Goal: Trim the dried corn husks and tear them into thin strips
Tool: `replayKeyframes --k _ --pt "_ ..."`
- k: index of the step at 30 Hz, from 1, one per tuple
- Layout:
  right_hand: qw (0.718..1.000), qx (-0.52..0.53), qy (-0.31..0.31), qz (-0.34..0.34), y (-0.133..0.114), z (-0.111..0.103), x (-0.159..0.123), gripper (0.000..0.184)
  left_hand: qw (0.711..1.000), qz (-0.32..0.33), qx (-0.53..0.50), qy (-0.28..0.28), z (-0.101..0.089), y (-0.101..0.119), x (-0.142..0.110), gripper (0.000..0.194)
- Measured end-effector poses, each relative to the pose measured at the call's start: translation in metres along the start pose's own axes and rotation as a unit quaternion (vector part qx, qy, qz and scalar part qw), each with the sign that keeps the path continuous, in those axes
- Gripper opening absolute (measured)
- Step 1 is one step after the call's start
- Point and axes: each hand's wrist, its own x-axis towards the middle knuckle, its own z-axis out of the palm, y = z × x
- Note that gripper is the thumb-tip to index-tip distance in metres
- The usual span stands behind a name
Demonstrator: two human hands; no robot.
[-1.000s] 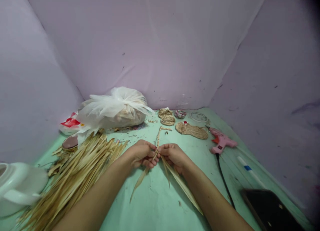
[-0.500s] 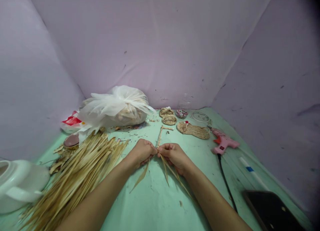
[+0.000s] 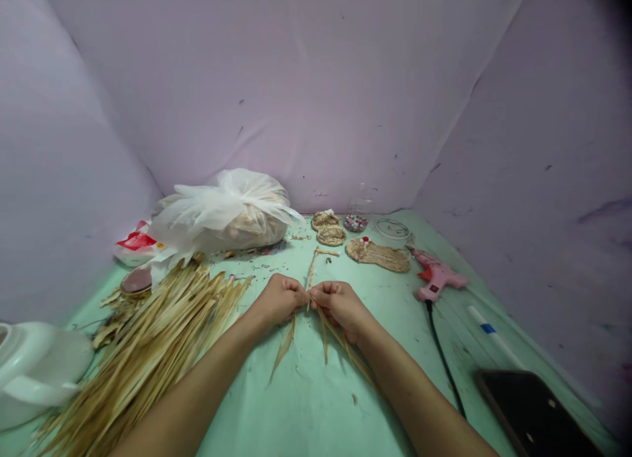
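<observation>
Both hands meet over the middle of the table at the near end of a thin braid [image 3: 313, 270] of dried leaf strips. My left hand [image 3: 282, 296] is closed, pinching the strips between thumb and fingers. One loose strip [image 3: 283, 353] hangs below it. Pressed close beside it, my right hand [image 3: 340, 307] pinches the strips too, with several loose ends [image 3: 348, 349] trailing toward me under the wrist. The finished part of the braid runs away from the hands and bends right at its far end. A pile of dried leaf strips [image 3: 162, 351] lies by the left forearm.
At the back stand a tied white plastic bag [image 3: 222, 213] and a cup of beads [image 3: 355, 223]. Woven soles [image 3: 378, 254] lie near a pink glue gun [image 3: 435, 276]. A phone [image 3: 536, 411] rests front right, a white pot [image 3: 42, 371] front left.
The hands stay together at the braid's end, with only small finger movement. The loose strip under the left hand now hangs more steeply. The whole view has shifted slightly.
</observation>
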Motion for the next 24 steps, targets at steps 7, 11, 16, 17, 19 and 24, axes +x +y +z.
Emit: replayKeyframes --k 7,11,16,17,19,24 --pt "1.000 0.004 0.007 -0.011 0.001 0.003 0.000 0.019 0.998 -0.060 -0.026 -0.001 -0.001 -0.001 0.000 0.014" --pt "1.000 0.010 0.012 -0.008 0.001 0.004 0.000 0.016 0.997 -0.047 -0.021 0.056 0.004 -0.001 0.000 0.012" --pt "0.999 0.018 -0.030 0.024 -0.002 -0.002 -0.002 0.015 0.996 -0.011 -0.012 0.085 0.008 -0.004 0.002 0.013" --pt "0.999 0.020 -0.041 0.029 -0.003 -0.003 -0.003 0.015 0.996 -0.009 -0.011 0.088 0.009 -0.004 0.002 0.013" --pt "0.997 0.025 -0.058 0.034 -0.005 -0.005 -0.004 0.012 0.995 -0.013 -0.010 0.095 0.009 -0.005 0.003 0.011" --pt "0.998 0.029 -0.036 0.035 -0.004 -0.005 -0.002 0.009 0.996 -0.049 -0.011 0.076 0.007 -0.003 0.001 0.007"
